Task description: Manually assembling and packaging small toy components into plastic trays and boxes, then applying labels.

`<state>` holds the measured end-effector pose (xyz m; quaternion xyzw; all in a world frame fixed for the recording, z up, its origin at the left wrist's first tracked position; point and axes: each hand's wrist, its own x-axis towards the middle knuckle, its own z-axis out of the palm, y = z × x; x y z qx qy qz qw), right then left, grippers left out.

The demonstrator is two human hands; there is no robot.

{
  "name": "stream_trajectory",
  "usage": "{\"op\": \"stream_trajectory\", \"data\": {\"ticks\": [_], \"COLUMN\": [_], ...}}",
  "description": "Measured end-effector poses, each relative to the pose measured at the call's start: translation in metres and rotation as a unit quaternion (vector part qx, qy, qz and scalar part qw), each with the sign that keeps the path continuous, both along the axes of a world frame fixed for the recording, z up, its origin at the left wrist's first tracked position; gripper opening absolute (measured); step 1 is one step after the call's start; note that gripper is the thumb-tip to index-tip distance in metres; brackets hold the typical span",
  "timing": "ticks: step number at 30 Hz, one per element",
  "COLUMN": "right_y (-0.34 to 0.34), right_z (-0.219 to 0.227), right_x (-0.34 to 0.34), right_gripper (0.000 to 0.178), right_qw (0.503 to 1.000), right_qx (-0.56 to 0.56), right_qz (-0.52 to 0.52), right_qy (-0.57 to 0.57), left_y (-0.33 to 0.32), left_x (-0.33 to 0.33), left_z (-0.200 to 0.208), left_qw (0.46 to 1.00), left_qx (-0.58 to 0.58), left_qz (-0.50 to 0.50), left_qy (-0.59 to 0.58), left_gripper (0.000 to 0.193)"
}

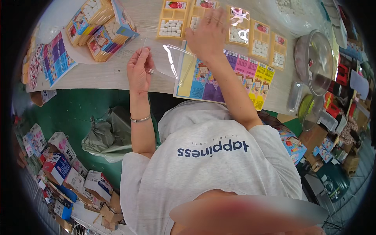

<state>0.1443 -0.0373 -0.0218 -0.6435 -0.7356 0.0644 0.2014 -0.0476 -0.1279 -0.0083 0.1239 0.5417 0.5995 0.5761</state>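
My left hand [140, 70] pinches the edge of a clear, glossy plastic cover [166, 58], which stretches to the right over the table's front part; whether it is a lid or a bag I cannot tell. My right hand [207, 37] reaches out over a yellow tray [193, 13] with white pieces and a strawberry picture, hiding much of it. Its fingers are stretched out and slightly blurred. Left of it lies a similar tray [171, 27]. To the right are a tray with a shiny clear covering [238, 27] and two more trays [259, 41] [279, 53].
Colourful printed card sheets [239, 78] lie at the table's front edge. Stacked filled trays [103, 41] stand at the left. On the right are a clear round bowl [313, 58] and a bag of white pieces [293, 9]. Boxes [98, 184] crowd the floor at lower left.
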Motion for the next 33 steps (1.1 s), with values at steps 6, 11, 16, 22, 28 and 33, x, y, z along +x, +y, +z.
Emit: {"op": "stream_trajectory", "data": {"ticks": [6,11,16,22,28,33], "right_y": [0.000,0.007,0.015,0.002,-0.048,-0.074], "right_z": [-0.011,-0.032,-0.038,0.068,0.084,0.079], "right_x": [-0.012,-0.014,0.018,0.072,0.066,0.046], "right_gripper": [0.095,0.092,0.082,0.060,0.023,0.019], "right_qw": [0.999,0.997,0.988,0.940,0.767,0.823], "right_qx": [-0.008,0.038,0.090,-0.062,-0.380,-0.294], "right_qz": [0.004,0.011,0.059,0.134,0.146,0.106], "right_qy": [-0.039,-0.067,-0.107,0.307,0.496,0.474], "left_y": [0.026,0.065,0.054,0.039,0.026,0.005], "left_x": [-0.010,-0.005,0.006,0.040,0.077,0.104], "left_z": [-0.013,-0.010,-0.004,0.043,0.051,0.038], "left_qw": [0.986,0.956,0.970,0.967,0.964,0.902], "left_qx": [0.061,0.095,0.087,0.093,0.194,0.283], "left_qz": [-0.151,-0.239,-0.187,-0.134,-0.183,-0.274], "left_qy": [0.027,0.139,0.131,0.197,-0.010,-0.177], "left_gripper": [0.015,0.013,0.012,0.012,0.046,0.082]}}
